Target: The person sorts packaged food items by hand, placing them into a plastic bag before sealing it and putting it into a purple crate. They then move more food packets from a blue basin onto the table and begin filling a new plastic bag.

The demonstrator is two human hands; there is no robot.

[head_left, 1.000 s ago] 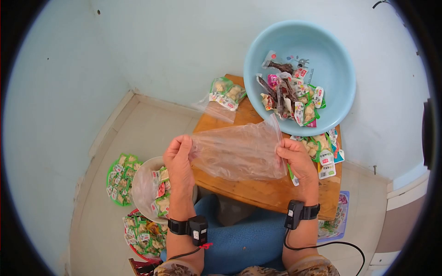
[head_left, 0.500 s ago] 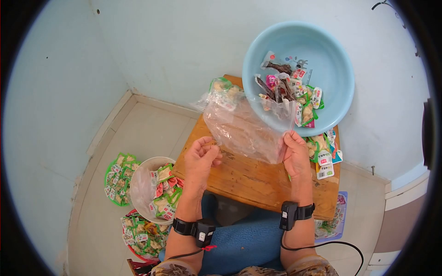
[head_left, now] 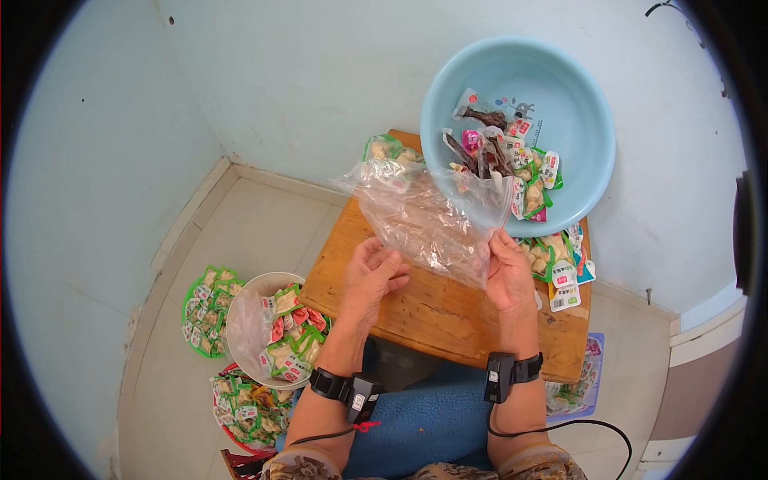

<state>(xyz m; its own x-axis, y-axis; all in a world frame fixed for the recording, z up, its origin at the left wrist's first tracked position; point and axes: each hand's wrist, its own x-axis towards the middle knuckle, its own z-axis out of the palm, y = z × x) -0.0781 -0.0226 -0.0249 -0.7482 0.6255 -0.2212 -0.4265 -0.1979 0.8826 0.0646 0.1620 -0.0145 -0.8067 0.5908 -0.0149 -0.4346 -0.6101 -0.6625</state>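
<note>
A clear plastic zip bag (head_left: 428, 224) hangs slanted above the wooden table, its far end overlapping a green-edged food packet (head_left: 386, 152) and the blue basin's rim. My right hand (head_left: 510, 270) pinches the bag's right edge near the zip strip. Close to the bag's lower left side is my left hand (head_left: 374, 272), its fingers loosely curled with nothing visible in them. Inside the light blue basin (head_left: 588, 104) lie dark vacuum-packed meat pieces (head_left: 488, 152) and several green-and-white packets (head_left: 534, 192).
The wooden table (head_left: 416, 316) bears more packets (head_left: 556, 260) at its right. On the floor at left are a white bucket (head_left: 240, 352) of packets, a green-rimmed heap of packets (head_left: 210, 312) and a red-rimmed one (head_left: 250, 408). A purple basket (head_left: 592, 396) stands at lower right.
My left hand has moved right and slightly down, nearer the middle of the table. The bag's lower left side has shifted right and crumpled; my right hand still grips its edge.
</note>
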